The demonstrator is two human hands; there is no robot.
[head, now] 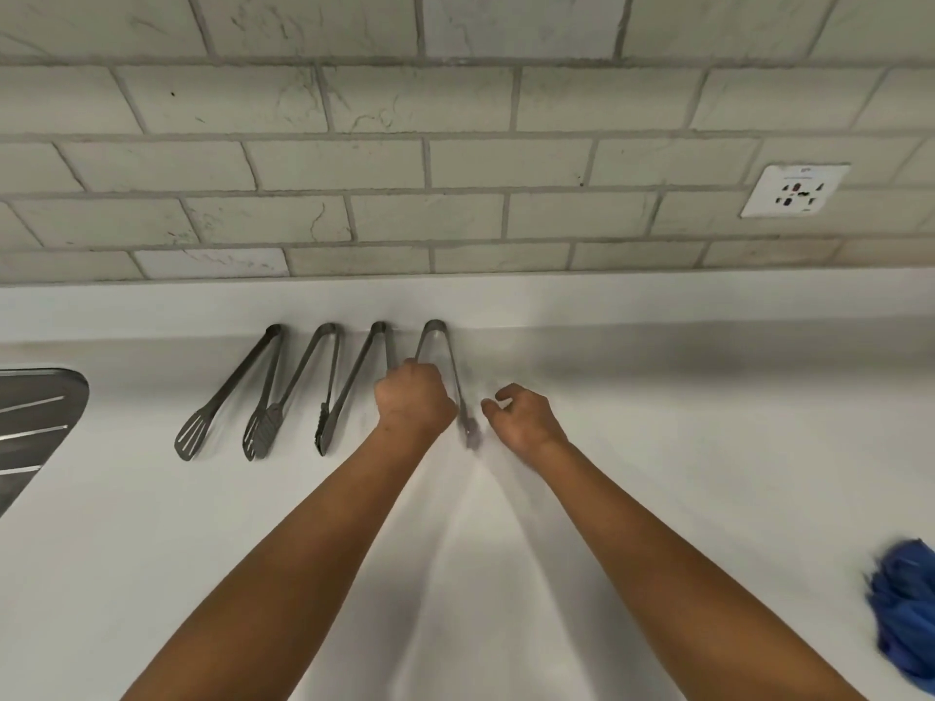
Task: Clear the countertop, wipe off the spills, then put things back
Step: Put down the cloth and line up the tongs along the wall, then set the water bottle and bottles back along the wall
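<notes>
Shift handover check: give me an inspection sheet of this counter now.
Surface: white counter, no spills visible.
Job's things: four tongs in a row against the back edge; left hand is on the fourth tongs; the others lie free. Blue cloth lies at the right edge.
Clutter: nothing seen.
Hands: left curled on the tongs; right hand loosely curled, empty, beside the tongs' tip.
Cables: nothing seen.
Surroundings: tiled wall, socket, metal drainer at left.

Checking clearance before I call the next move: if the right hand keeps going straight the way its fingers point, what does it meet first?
Probably the rightmost pair of steel tongs: the right hand has its loosely curled fingers aimed left at the tongs' near arm, close by. Depth is unclear.
</notes>
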